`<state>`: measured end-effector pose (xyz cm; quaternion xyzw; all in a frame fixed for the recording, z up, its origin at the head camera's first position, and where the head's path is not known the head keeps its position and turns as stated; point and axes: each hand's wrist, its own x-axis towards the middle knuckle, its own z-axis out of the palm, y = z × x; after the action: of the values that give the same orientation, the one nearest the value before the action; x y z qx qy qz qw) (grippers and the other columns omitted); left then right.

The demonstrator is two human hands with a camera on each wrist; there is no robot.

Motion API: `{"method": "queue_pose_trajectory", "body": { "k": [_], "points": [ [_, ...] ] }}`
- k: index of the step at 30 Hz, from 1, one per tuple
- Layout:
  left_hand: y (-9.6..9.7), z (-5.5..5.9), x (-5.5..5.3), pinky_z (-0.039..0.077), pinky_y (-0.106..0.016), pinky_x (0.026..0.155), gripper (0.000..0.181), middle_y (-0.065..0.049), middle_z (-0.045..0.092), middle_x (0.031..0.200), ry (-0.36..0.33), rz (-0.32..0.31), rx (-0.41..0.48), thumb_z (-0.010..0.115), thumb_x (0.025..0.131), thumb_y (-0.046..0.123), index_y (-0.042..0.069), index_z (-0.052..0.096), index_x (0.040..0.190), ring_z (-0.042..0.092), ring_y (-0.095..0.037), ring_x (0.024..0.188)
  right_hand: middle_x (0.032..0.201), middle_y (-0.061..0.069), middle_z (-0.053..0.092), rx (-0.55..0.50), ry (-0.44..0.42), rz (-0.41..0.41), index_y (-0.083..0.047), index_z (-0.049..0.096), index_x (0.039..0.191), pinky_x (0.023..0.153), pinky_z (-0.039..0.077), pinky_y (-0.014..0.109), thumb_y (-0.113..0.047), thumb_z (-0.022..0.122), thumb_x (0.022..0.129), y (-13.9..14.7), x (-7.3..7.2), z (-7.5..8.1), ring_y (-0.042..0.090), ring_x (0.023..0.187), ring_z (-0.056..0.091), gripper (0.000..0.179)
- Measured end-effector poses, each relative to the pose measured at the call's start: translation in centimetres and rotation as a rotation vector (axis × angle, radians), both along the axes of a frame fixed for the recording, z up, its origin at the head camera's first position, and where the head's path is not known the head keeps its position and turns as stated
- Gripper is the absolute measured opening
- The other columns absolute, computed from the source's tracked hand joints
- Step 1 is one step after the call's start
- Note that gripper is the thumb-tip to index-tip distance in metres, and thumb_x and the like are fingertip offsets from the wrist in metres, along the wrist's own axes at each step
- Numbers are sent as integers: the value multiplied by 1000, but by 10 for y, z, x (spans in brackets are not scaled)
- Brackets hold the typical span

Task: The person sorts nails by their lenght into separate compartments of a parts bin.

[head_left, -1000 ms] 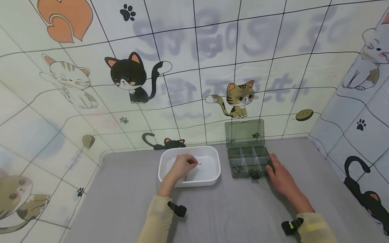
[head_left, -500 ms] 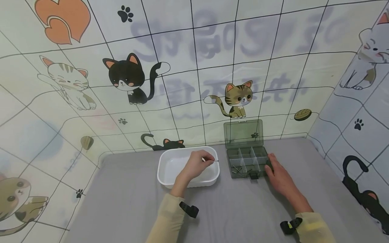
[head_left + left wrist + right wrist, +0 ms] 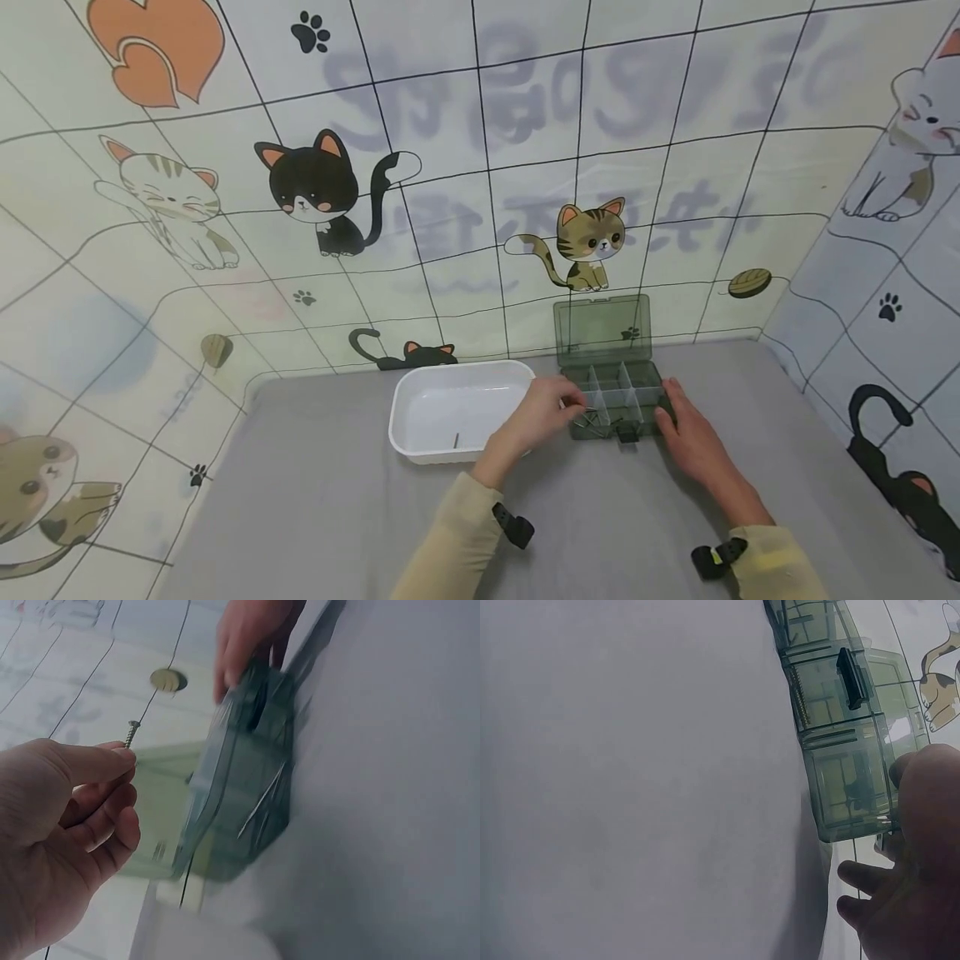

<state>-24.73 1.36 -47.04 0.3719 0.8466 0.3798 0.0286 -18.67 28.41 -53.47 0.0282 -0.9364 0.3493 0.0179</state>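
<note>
My left hand [image 3: 536,408] pinches a small metal screw [image 3: 132,735] between thumb and forefinger, its head pointing away from the fingertips. In the head view this hand is over the left edge of a green see-through compartment box [image 3: 645,396], whose lid stands open at the back. Several thin metal pieces [image 3: 591,423] lie in the front-left compartment. At the box's right side, my right hand [image 3: 693,437] holds the wall, thumb by the near corner and fingers along the outside. The right wrist view shows another screw [image 3: 800,694] through the box's clear wall.
Left of the box stands a white plastic tray [image 3: 401,417], partly covered by my left forearm. One thin metal piece [image 3: 457,440] lies near its front wall. A grey cloth [image 3: 322,500] covers the table, and a cat-printed sheet [image 3: 450,208] hangs behind.
My left hand has moved right with the screw, from over the white tray to the box's left edge. My right hand has stayed on the box.
</note>
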Motion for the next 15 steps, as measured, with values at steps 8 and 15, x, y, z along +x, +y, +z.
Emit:
{"method": "queue_pose_trajectory", "body": {
  "k": [8,15],
  "points": [
    [27,-4,3,47,-11,72,10,-1,70,98,35,-19,-66,69,99,8,5,77,102,61,-1,84,163,34,10,7,6,-1,9,12,159,109,23,71,-28,35,114,4,1,-2,59,142,22,63],
    [36,-10,5,45,-11,67,10,0,69,95,45,43,-55,69,99,7,4,77,103,58,0,79,164,34,10,1,6,2,8,12,160,110,23,71,-30,34,114,3,0,-4,59,142,22,63]
  ]
}}
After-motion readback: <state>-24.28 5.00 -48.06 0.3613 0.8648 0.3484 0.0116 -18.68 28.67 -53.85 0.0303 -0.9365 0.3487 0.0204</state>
